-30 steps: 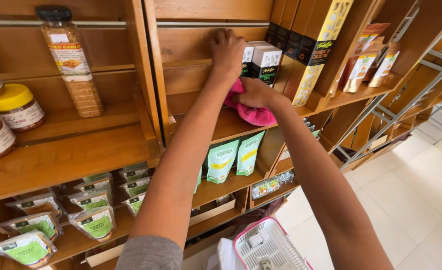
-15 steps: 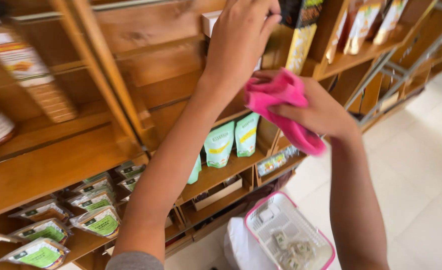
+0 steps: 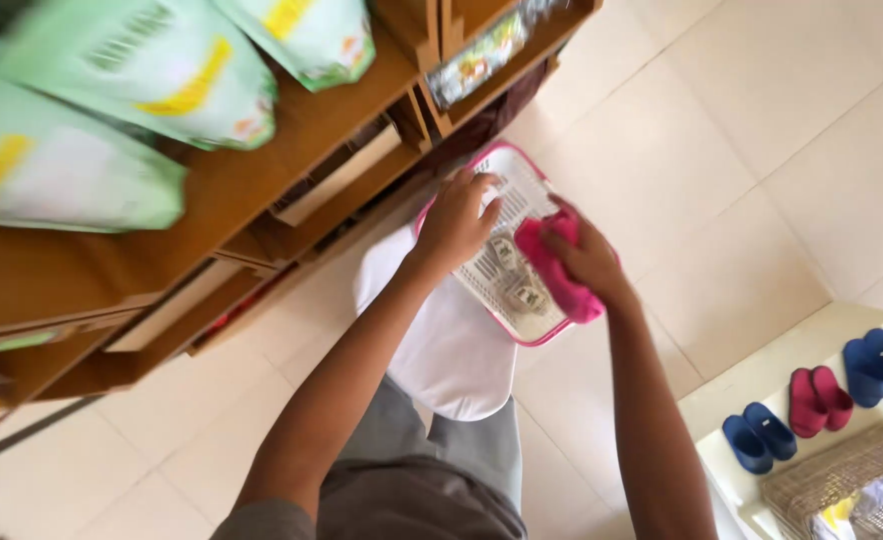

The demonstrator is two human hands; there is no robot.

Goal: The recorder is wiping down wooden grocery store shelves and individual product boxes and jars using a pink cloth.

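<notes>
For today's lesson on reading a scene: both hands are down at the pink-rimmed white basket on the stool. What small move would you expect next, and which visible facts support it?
Probably the left hand closes on something in the basket. It reaches into the basket with fingers spread, over small packets lying on the bottom, while the right hand is already full, gripping a pink cloth. This is only a guess.

Wooden shelf unit (image 3: 292,150) at upper left, seen from above. Pale green pouches with yellow marks on it: one (image 3: 57,175) at far left, one (image 3: 177,75) beside it, one (image 3: 312,35) further right, all blurred. Small packets (image 3: 477,55) lie in a lower shelf slot. Cream tiled floor (image 3: 752,150). At lower right, a pale mat (image 3: 762,375) carries three pairs of slippers: dark blue (image 3: 759,437), pink-red (image 3: 818,401), blue (image 3: 877,366). Woven basket (image 3: 847,480) at the corner.
</notes>
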